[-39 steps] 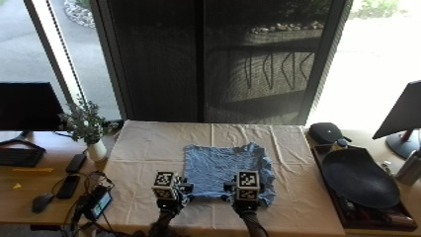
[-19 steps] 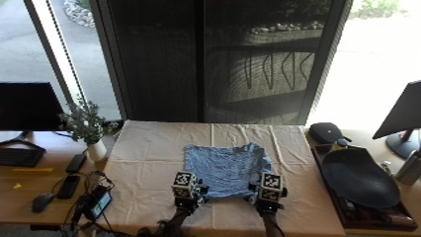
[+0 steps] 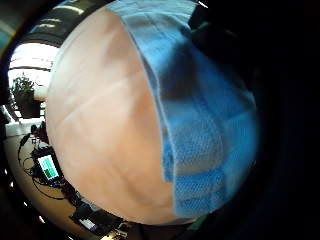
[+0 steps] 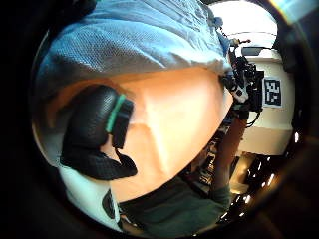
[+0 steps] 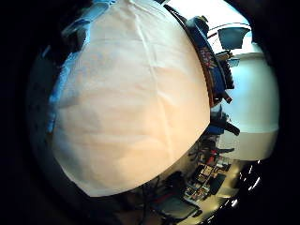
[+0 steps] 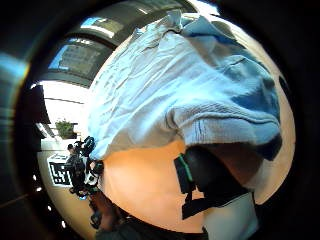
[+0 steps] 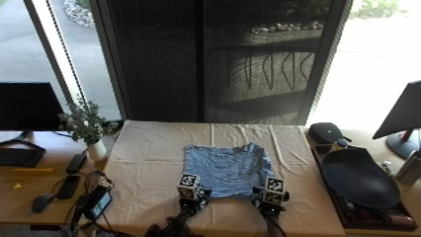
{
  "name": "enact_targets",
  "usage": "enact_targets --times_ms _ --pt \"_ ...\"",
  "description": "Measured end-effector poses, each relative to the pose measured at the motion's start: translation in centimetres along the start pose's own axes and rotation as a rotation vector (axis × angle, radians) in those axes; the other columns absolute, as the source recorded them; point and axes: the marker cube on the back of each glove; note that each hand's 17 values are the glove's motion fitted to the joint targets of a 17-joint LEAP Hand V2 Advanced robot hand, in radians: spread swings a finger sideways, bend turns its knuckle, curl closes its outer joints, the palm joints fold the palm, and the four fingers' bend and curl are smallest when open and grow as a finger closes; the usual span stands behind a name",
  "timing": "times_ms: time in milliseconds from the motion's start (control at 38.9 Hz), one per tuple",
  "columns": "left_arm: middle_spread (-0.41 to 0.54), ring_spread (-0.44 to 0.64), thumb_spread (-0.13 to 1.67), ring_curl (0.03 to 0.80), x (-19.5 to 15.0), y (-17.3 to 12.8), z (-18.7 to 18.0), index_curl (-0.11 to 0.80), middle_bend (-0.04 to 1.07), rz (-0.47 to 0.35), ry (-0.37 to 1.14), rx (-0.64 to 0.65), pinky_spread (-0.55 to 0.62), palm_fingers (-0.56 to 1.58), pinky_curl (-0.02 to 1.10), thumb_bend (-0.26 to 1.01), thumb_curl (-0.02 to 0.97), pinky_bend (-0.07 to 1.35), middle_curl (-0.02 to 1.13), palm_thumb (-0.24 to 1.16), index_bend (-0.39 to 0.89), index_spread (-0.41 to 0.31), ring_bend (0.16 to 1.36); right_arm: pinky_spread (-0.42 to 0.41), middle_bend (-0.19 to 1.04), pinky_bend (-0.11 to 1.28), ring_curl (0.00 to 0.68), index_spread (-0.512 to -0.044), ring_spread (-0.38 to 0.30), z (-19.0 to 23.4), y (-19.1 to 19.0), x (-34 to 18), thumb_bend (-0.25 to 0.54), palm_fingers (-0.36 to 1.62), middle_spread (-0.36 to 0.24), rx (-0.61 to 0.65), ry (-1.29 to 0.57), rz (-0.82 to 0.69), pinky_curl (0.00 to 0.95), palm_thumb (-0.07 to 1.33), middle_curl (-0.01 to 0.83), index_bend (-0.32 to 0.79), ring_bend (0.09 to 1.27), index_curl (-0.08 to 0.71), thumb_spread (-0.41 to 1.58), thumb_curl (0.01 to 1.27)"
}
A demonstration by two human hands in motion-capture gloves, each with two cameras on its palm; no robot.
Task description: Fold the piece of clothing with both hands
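garment: blue top lies flat mid-table on cream cloth | left hand and right hand at its near corners, likely to lift the hem | thumbs curled; pinch cannot be told

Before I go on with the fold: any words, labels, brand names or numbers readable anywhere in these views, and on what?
None can be read.
Blue garment: no tag or print shows.
Small lit screen on the side desk: too blurred to read.
Dark monitor: blank.
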Motion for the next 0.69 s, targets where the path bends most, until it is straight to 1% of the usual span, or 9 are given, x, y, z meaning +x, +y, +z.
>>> enact_targets --times_ms 51,154,206,231,334,386,463,514,694 --pt "0.012 0.15 1.17 0.279 -0.1 -0.9 1.2 0.282 0.18 0.002 0.004 0.02 0.2 0.43 0.27 0.03 0.294 0.6 0.37 0.35 0.3 -0.121 0.56 0.022 0.27 0.78 0.314 -0.387 0.02 0.4 -0.1 -0.3 0.017 0.3 -0.041 -0.005 0.004 -0.014 0.362 0.56 0.334 0.07 0.56 0.148 1.06 0.34" --pt "-0.057 0.11 1.21 0.261 -0.1 -2.0 3.3 0.319 0.21 0.009 0.006 0.03 0.15 0.57 0.26 0.06 0.306 0.56 0.38 0.43 0.35 -0.158 0.5 -0.054 0.3 0.76 0.32 -0.397 -0.091 1.0 -0.5 -0.9 0.023 0.48 -0.1 0.024 0.032 -0.045 0.347 0.62 0.347 0.07 0.62 0.14 1.08 0.35" --pt "-0.085 0.08 1.22 0.259 0.0 -2.3 3.1 0.331 0.21 0.018 -0.03 0.076 0.12 0.62 0.26 0.07 0.312 0.55 0.38 0.46 0.35 -0.172 0.48 -0.085 0.31 0.72 0.324 -0.399 -0.141 0.6 -0.1 -1.1 0.037 0.6 -0.14 0.058 0.067 -0.043 0.338 0.65 0.355 0.14 0.62 0.163 1.11 0.36" --pt "-0.118 0.03 1.23 0.269 0.1 -2.4 2.8 0.337 0.24 0.021 -0.048 0.101 0.09 0.7 0.26 0.08 0.316 0.53 0.39 0.49 0.35 -0.184 0.49 -0.098 0.29 0.68 0.321 -0.397 -0.168 0.3 0.0 -1.2 0.061 0.7 -0.159 0.081 0.088 -0.039 0.331 0.7 0.352 0.25 0.6 0.206 1.13 0.37" --pt "-0.194 -0.1 1.23 0.273 0.4 -1.7 1.4 0.343 0.27 0.032 -0.104 0.143 -0.01 0.92 0.26 0.08 0.328 0.5 0.4 0.54 0.29 -0.222 0.49 -0.143 0.24 0.63 0.318 -0.386 -0.24 -1.7 -0.2 -1.7 0.067 0.82 -0.208 0.252 0.121 -0.041 0.325 0.74 0.349 0.29 0.55 0.252 1.17 0.37" --pt "-0.228 -0.17 1.22 0.29 0.3 -1.7 1.1 0.343 0.3 0.04 -0.119 0.154 -0.07 1.03 0.27 0.08 0.332 0.49 0.41 0.56 0.25 -0.241 0.52 -0.192 0.25 0.62 0.319 -0.377 -0.284 -2.8 -0.8 -2.0 0.07 0.98 -0.242 0.347 0.111 -0.055 0.325 0.76 0.356 0.3 0.54 0.274 1.18 0.37" --pt "-0.26 -0.24 1.19 0.317 0.1 -1.7 0.8 0.351 0.31 0.051 -0.12 0.154 -0.15 1.14 0.28 0.08 0.341 0.46 0.43 0.6 0.22 -0.264 0.55 -0.245 0.27 0.58 0.32 -0.369 -0.321 -2.8 0.6 -1.2 0.076 1.12 -0.272 0.251 0.131 -0.067 0.32 0.8 0.37 0.24 0.54 0.283 1.18 0.38" --pt "-0.276 -0.27 1.18 0.336 -0.2 -1.2 0.3 0.357 0.32 0.066 -0.111 0.121 -0.2 1.19 0.29 0.07 0.345 0.46 0.44 0.61 0.19 -0.276 0.56 -0.274 0.31 0.57 0.346 -0.358 -0.33 -3.3 1.3 -0.7 0.083 1.24 -0.282 0.18 0.137 -0.107 0.33 0.83 0.387 0.2 0.58 0.298 1.18 0.38" --pt "-0.319 -0.34 1.15 0.369 -1.1 1.7 -3.5 0.379 0.34 0.18 -0.101 -0.145 -0.28 1.25 0.32 0.05 0.349 0.45 0.47 0.66 0.18 -0.303 0.58 -0.339 0.33 0.55 0.38 -0.349 -0.337 -7.3 2.1 -0.1 0.07 1.34 -0.295 -0.086 0.103 -0.293 0.345 0.88 0.409 0.16 0.64 0.321 1.15 0.38"
